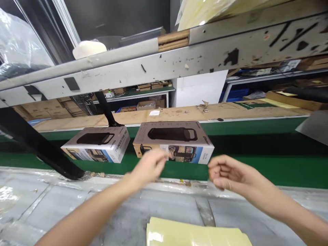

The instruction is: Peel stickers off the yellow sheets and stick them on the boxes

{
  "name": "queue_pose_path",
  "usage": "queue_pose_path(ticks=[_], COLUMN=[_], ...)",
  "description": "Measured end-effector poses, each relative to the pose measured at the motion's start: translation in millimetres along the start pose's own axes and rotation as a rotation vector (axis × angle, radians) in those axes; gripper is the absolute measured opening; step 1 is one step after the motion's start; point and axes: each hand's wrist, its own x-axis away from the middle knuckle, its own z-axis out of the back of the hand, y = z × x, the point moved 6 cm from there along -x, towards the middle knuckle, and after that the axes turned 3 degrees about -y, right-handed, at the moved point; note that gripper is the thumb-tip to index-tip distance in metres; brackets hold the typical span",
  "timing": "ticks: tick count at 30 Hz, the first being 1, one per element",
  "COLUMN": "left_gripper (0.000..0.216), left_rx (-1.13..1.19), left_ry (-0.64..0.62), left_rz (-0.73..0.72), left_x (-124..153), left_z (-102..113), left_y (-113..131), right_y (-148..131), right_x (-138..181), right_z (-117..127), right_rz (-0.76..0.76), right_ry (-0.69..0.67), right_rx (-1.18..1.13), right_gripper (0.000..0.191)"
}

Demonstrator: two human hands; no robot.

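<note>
Both hands empty: left hand [150, 166] loosely open, blurred, near right box [174, 141]; right hand [228, 172] half-curled beside it on green belt [256, 167].

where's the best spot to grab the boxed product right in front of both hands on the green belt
Probably by its two short ends, coming in from the near side. The product box lies flat, long side facing the person, on the green conveyor belt, and the left hand and right hand, both open, already flank its near corners. The second box sits clear to its left.
</note>
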Motion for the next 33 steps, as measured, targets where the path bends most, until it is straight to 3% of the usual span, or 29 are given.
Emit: queue_pose_path(ticks=[2,4,6,8,13,17,22,33], left_gripper=[0.032,0.033,0.033,0.028,0.031,0.035,0.032,0.033], left_rx=[-0.163,-0.373,-0.470,-0.471,-0.480,-0.498,-0.507,-0.519], left_ry=[0.082,0.033,-0.023,-0.083,-0.204,-0.217,-0.216,-0.222], left_rz=[0.136,0.238,0.293,0.312,0.338,0.343,0.349,0.357], left_x=[-72.0,-131.5,-171.2,-191.3,-195.5,-194.4,-193.8,-191.9], left_z=[30.7,39.7,35.5,24.1,3.3,1.6,1.5,4.2], left_y=[-39.2,-76.3,-106.0,-126.9,-154.5,-161.7,-165.3,-174.9], right_y=[-11.0,-16.8,-17.4,-14.0,2.8,12.3,23.4,34.5], right_x=[-42.0,-85.1,-129.4,-173.8,-271.4,-314.6,-333.1,-343.1], right_z=[11.8,21.2,27.2,32.0,36.9,26.8,19.8,20.5], right_rz=[0.075,0.136,0.195,0.256,0.289,0.274,0.249,0.164], right_ry=[0.033,0.064,0.063,0.056,0.074,0.044,0.043,0.137], right_rx=[-0.020,0.028,0.122,0.208,0.291,0.321,0.386,0.424], right_gripper=[0.044,0.045,0.043,0.039,0.033,0.028,0.024,0.023])
